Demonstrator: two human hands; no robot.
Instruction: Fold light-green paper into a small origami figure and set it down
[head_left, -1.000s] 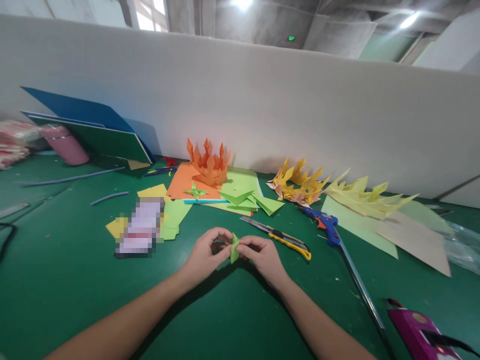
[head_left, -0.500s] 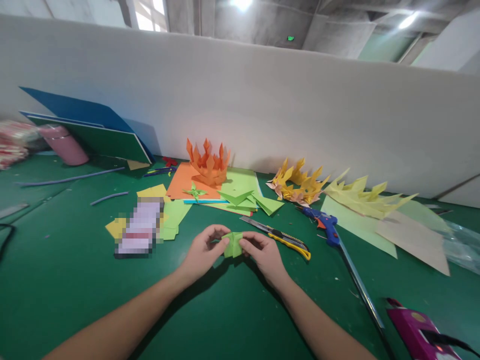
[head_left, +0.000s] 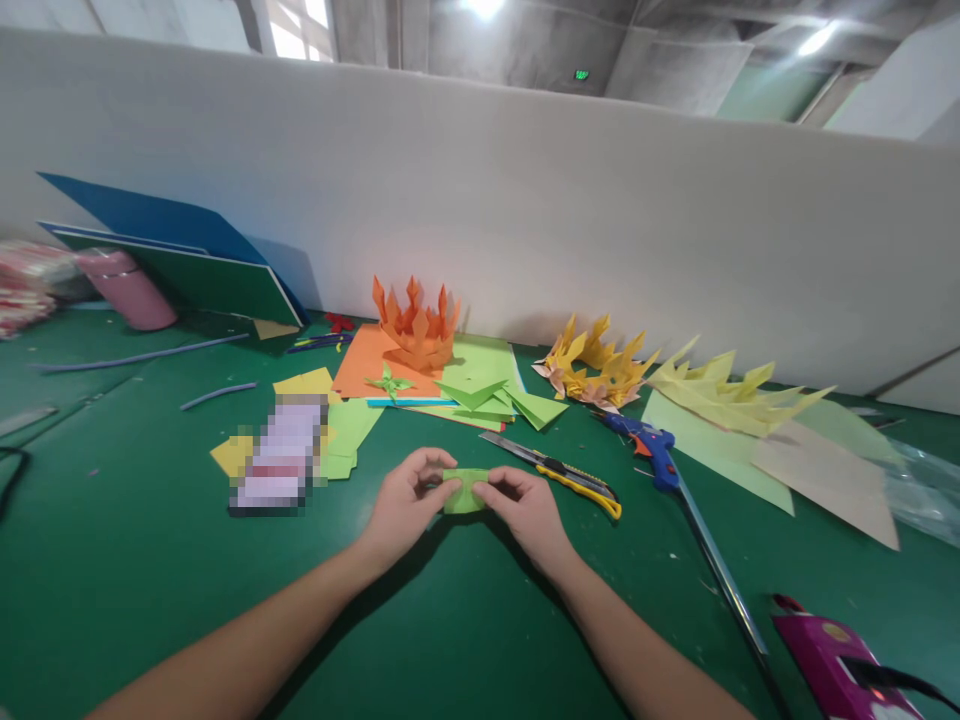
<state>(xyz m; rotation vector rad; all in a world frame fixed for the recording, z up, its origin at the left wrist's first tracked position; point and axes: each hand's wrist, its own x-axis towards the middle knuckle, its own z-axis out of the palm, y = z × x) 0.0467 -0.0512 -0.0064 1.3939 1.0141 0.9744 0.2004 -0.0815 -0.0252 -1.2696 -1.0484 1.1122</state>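
Observation:
A small folded piece of green paper (head_left: 466,498) is pinched between my two hands above the green tabletop. My left hand (head_left: 409,503) grips its left side, thumb on the near face. On the opposite side my right hand (head_left: 531,510) holds it the same way, its thumb pressing near the middle. The fingertips behind the paper are partly hidden. Just beyond my right hand lies a yellow utility knife (head_left: 574,478) with its blade out. Folded green paper pieces (head_left: 480,398) and a green paper star (head_left: 389,384) rest farther back.
An orange paper crown (head_left: 420,335), a golden one (head_left: 596,365) and a pale yellow one (head_left: 739,395) stand along the white partition. At right are a blue glue gun (head_left: 652,450) and a magenta device (head_left: 832,650). A blurred phone (head_left: 277,455) and pink bottle (head_left: 129,290) are left.
The green paper has gone from a creased, partly raised shape to a flatter rectangle. My thumbs have come closer together over its middle; both hands remain in nearly the same place.

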